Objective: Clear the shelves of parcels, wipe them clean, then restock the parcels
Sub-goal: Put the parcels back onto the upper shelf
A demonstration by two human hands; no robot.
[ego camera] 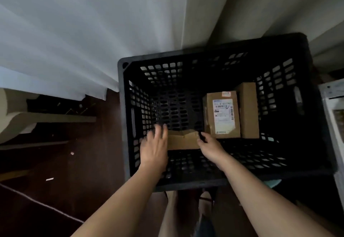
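A black perforated plastic crate stands on the dark floor below me. Both my arms reach down into it. A plain brown cardboard parcel lies at the crate's near side between my hands. My left hand lies against the parcel's left end with fingers straight and spread. My right hand grips its right end, fingers curled over the edge. Two more parcels stand at the crate's right: one with a white shipping label and a plain brown one just behind it.
A pale curtain hangs behind and left of the crate. A light-coloured piece of furniture sits at the far left. A white unit's edge borders the crate on the right. My legs show below the crate.
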